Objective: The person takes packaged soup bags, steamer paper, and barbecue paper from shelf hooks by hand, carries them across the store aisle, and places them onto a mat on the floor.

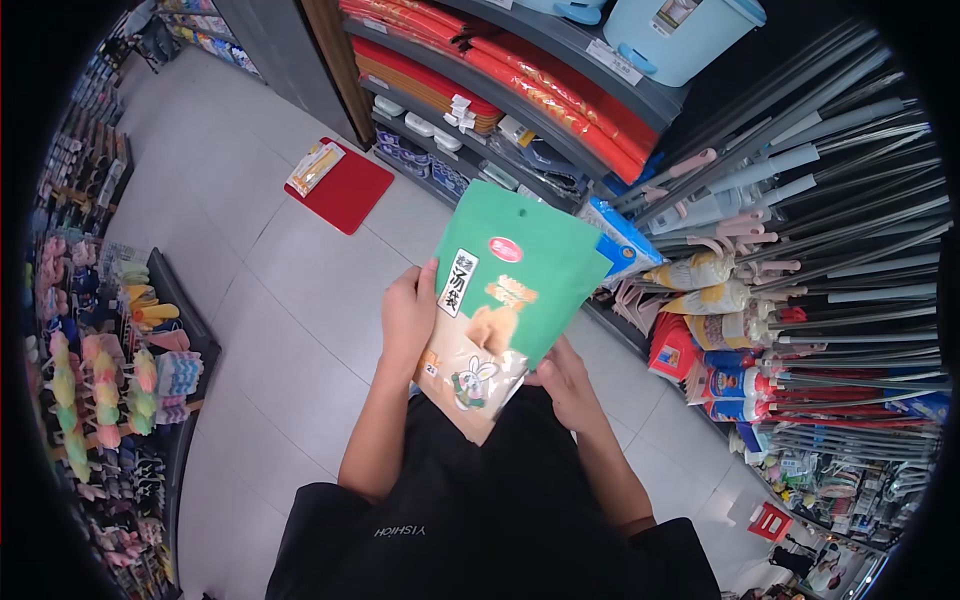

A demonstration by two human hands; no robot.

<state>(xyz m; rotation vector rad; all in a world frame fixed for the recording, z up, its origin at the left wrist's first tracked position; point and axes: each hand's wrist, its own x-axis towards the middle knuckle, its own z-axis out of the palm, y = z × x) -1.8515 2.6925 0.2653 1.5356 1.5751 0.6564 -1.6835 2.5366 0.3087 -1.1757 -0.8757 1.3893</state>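
A green and tan printed pouch [545, 245] is held up in front of me, tilted, with a small hang hole at its top and a cartoon rabbit near its lower end. My left hand [408, 310] grips its left edge, the fingers passing behind it. On the lower right edge, my right hand [566, 385] is closed, its fingertips partly hidden by the pouch. What lies behind the pouch cannot be seen.
Shelves with red packs [560, 95] and a light blue bin [680, 35] rise ahead. Mops and poles [850, 210] hang at the right. A red mat [350, 195] with a package [316, 167] lies on the tiled floor [270, 290]. Colourful dusters [105, 390] hang at the left.
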